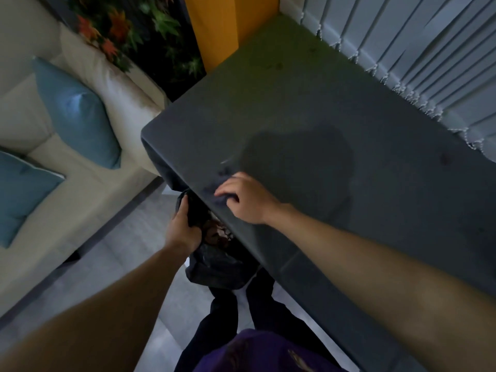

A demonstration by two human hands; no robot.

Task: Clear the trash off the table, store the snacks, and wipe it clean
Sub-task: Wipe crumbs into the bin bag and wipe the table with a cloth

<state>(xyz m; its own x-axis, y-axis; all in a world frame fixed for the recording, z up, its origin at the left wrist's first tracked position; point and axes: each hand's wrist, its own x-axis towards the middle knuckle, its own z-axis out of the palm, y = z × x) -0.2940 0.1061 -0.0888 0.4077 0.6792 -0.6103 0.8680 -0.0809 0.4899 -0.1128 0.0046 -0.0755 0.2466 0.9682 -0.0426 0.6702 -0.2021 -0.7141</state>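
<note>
The dark grey table [308, 108] fills the middle and right of the view. My right hand [247, 200] rests near its left edge, fingers curled over a small dark bluish cloth [218, 198] that is hard to make out in the dim light. Faint smudges [224, 171] lie just beyond the fingers. Below the table's edge my left hand [182, 229] grips the rim of a black trash bag [214, 267]. The bag hangs open against the edge, with brownish trash [214, 232] showing inside.
A cream sofa [80, 189] with two blue cushions [77, 114] stands to the left across a strip of grey floor [112, 264]. Vertical blinds [416, 55] run along the table's far right side. A yellow pillar [214, 30] and leafy plants [128, 28] stand behind.
</note>
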